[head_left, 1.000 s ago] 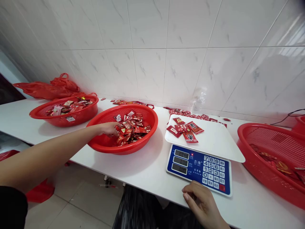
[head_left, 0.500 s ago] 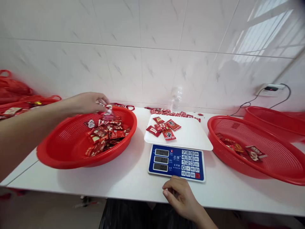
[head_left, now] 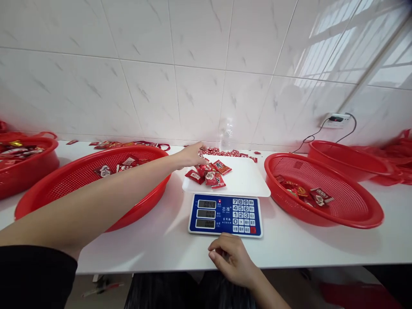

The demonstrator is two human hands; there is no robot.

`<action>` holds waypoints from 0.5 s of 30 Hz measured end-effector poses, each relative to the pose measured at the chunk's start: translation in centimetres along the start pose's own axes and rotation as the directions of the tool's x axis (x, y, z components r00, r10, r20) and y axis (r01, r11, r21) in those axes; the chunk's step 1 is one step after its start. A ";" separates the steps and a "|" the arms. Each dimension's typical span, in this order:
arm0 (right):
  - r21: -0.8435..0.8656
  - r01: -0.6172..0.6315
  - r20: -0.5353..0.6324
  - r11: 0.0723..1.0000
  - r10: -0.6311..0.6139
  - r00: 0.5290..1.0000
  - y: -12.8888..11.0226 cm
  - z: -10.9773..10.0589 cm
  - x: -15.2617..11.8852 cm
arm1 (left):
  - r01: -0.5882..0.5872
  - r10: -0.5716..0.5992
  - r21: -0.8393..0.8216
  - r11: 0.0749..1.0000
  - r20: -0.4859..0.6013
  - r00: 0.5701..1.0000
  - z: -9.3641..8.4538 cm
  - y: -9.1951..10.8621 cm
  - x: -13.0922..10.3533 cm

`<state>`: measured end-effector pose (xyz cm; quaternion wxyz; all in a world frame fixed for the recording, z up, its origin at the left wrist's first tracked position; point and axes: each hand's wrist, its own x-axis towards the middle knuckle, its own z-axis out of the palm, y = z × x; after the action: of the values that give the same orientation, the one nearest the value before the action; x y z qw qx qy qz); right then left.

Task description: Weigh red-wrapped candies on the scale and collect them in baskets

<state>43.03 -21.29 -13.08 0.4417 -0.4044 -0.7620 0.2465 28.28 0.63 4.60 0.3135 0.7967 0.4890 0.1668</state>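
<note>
Over the left edge of the white scale tray point(head_left: 247, 176), my left hand point(head_left: 192, 155) is above a pile of red candy packets point(head_left: 210, 174), fingers bent downward. Whether it still grips a packet is hard to make out. My right hand point(head_left: 232, 259) rests at the front edge of the blue scale panel point(head_left: 225, 214), fingers curled, with nothing visible in them. The left forearm crosses a red basket point(head_left: 161, 189) holding more packets. The scale's top display shows a small number.
At the right stands a red basket point(head_left: 354, 214) with a few packets, another red basket point(head_left: 350, 159) behind it. More packets and a clear bottle point(head_left: 228, 133) line the wall. A filled red basket point(head_left: 28, 171) sits far left.
My left hand has moved right from the left basket to the scale tray, where the pile of packets is larger. My right hand stays by the scale. The view has shifted.
</note>
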 end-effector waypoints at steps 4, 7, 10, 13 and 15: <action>-0.007 0.009 0.006 1.000 -0.009 1.000 0.0 0.0 0.1 | -0.026 0.028 0.097 0.995 -0.016 0.999 0.2 0.0 0.7; -0.012 0.011 0.004 1.000 -0.011 1.000 0.1 -0.1 0.1 | -0.072 0.088 0.215 0.974 -0.064 0.994 0.0 -0.8 0.9; -0.006 0.019 0.002 1.000 -0.019 1.000 0.1 -0.1 0.1 | -0.125 0.159 0.324 0.938 -0.082 0.984 -0.2 -1.9 0.4; 0.000 0.022 0.016 1.000 -0.022 1.000 0.1 -0.2 0.1 | -0.129 0.159 0.379 0.916 -0.050 0.986 -0.5 -2.7 -1.2; -0.003 0.023 0.025 1.000 -0.023 0.999 0.2 -0.3 0.1 | -0.114 0.136 0.398 0.910 -0.027 0.990 -1.1 -3.1 -2.7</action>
<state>43.33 -21.15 -13.02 0.4340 -0.3935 -0.7725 0.2452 24.31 -0.44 3.50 0.1217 0.8684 0.4689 0.1056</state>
